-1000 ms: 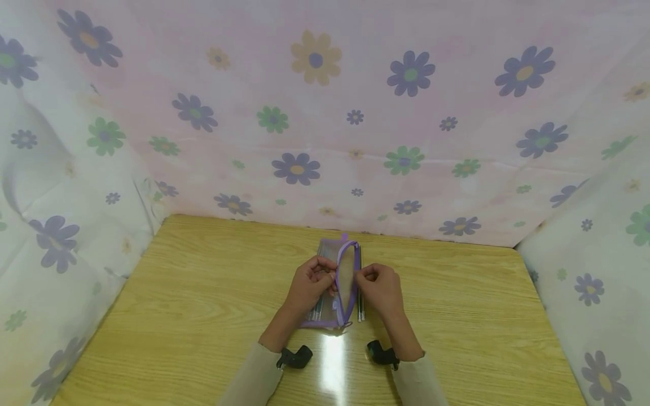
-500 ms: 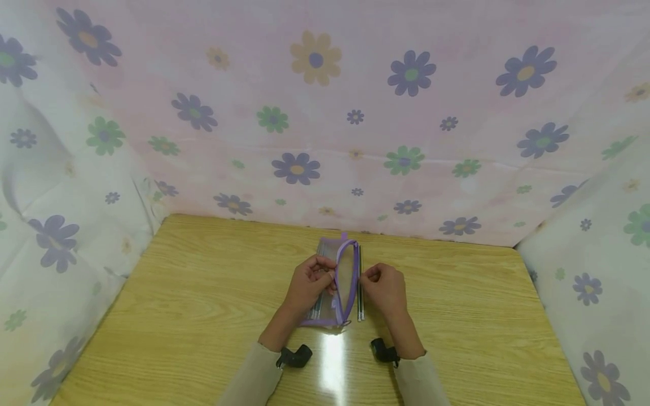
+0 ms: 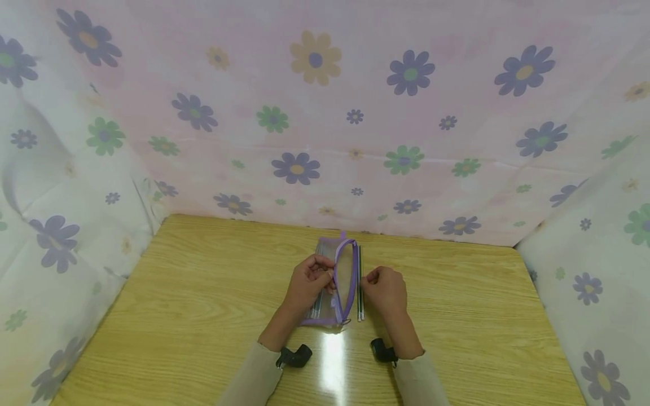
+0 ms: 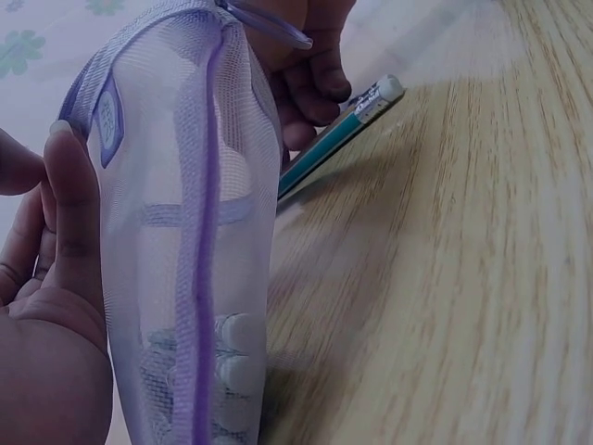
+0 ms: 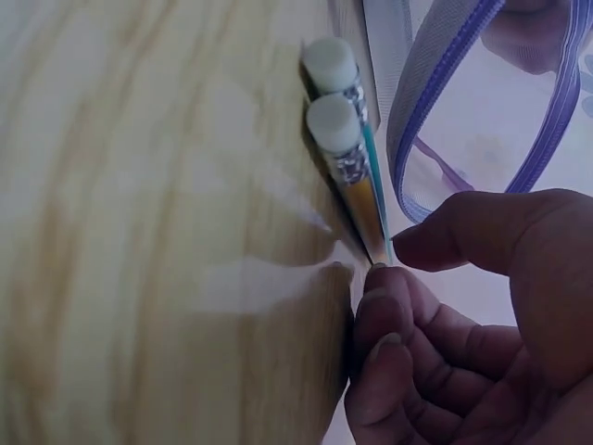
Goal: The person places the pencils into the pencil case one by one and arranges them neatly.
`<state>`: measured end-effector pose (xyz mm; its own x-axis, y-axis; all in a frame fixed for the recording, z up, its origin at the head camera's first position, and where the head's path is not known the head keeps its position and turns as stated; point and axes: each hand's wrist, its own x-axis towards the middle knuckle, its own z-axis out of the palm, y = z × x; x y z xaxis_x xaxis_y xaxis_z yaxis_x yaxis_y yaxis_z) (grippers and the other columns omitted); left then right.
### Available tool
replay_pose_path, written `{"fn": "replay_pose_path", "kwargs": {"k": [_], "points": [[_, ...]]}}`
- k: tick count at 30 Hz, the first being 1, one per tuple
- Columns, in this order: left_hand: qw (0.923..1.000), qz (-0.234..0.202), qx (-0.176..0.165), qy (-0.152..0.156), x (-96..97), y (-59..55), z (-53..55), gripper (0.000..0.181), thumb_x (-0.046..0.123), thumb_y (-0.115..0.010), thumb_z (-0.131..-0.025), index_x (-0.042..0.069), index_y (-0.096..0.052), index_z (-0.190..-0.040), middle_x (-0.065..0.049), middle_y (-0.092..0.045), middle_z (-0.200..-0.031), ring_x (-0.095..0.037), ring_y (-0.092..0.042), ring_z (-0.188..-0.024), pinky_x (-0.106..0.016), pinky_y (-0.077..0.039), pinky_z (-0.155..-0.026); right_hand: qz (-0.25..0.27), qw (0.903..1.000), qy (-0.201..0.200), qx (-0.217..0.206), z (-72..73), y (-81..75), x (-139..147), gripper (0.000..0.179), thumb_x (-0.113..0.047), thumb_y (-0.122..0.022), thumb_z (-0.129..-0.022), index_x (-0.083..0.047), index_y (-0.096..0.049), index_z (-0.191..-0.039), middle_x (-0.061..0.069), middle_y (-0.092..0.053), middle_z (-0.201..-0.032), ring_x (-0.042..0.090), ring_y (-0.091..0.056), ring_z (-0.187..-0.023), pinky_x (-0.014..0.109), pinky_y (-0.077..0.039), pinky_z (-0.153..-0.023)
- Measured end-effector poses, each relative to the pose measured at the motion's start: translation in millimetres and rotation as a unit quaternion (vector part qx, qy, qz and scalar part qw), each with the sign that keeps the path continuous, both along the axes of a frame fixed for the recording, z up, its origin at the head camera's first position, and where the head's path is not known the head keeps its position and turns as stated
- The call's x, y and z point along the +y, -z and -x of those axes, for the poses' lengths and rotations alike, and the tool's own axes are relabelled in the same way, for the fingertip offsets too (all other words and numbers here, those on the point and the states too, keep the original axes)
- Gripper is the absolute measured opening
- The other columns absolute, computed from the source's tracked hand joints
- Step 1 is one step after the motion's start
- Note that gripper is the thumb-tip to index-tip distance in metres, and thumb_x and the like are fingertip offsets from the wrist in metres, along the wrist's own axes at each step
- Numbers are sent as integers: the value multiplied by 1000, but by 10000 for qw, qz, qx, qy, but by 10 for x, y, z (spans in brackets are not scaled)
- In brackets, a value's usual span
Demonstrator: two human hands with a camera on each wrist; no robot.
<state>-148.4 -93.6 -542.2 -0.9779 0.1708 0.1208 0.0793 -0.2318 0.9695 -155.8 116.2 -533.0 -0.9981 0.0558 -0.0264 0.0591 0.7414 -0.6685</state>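
On the near-centre worktop (image 3: 203,316), the left hand (image 3: 304,287) pinches the open mesh pouch (image 3: 340,282) by its rim. The right hand (image 3: 387,290) pinches two pencils (image 3: 360,290) lying just right of it. Step judged: loading; lifting the pencils into the mouth comes next.

pencils (image 3: 360,285) right of pouch (image 3: 341,282), on table (image 3: 203,293)

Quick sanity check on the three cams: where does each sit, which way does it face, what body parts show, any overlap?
Head: worn high, faces forward and down at the table; both forearms, left hand, right hand.
Left wrist: low by the tabletop, faces the mesh pouch; left fingers and part of the right hand.
Right wrist: close, faces two pencils; right fingers.
Shared: pouch and pencils appear in all three.
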Motion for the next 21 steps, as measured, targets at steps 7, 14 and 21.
{"fn": "replay_pose_path", "kwargs": {"k": [7, 14, 21], "points": [[10000, 31, -11, 10, -6, 31, -1, 18, -8, -58, -99, -14, -61, -115, -11, -64, -88, -12, -65, -68, -22, -58, -59, -199, 9997, -17, 100, -15, 9, -14, 11, -15, -76, -83, -7, -73, -76, 3, -69, -69, 17, -60, -56, 29, -49, -48], [10000, 59, 22, 1, -6, 46, -12, 17, -8, -59, -99, -14, -61, -115, -11, -63, -88, -12, -65, -67, -22, -59, -58, -381, 9990, 197, -127, -45, 11, -34, 21, -19, -77, -79, -11, -70, -61, 0, -65, -59, 17, -58, -51, 28, -45, -42], [9999, 77, 80, -2, -6, 41, -22, 17, -8, -59, -99, -15, -61, -114, -11, -63, -87, -11, -65, -66, -22, -58, -58, -706, 9964, 345, -302, -67, -1, -47, 36, -24, -80, -77, -16, -62, -48, -4, -55, -49, 16, -51, -46, 28, -37, -37]]}}
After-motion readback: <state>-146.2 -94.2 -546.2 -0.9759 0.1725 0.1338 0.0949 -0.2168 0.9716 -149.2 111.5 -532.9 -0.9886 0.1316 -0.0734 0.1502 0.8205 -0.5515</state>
